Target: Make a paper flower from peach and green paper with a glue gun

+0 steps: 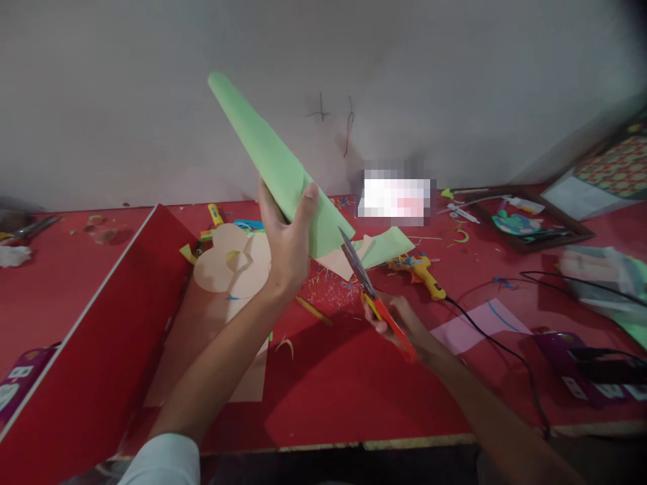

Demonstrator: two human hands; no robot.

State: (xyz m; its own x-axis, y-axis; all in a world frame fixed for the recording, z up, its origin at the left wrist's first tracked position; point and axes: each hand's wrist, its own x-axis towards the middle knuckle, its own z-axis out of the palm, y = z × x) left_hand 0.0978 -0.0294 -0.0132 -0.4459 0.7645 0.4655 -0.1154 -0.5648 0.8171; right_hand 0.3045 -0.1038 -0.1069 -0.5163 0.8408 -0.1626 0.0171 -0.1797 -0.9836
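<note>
Two grips: fingers of the left hand (288,246) wrap the green paper (263,145), likely light and crease-prone, best held beside the cut; the right hand (402,323) clenches scissors (364,281) just below.

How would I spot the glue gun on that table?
Start at the red table; look just right of the scissors in the right hand. The glue gun lies there, yellow-orange with a black cord, unlike the paper scraps around it.
</note>
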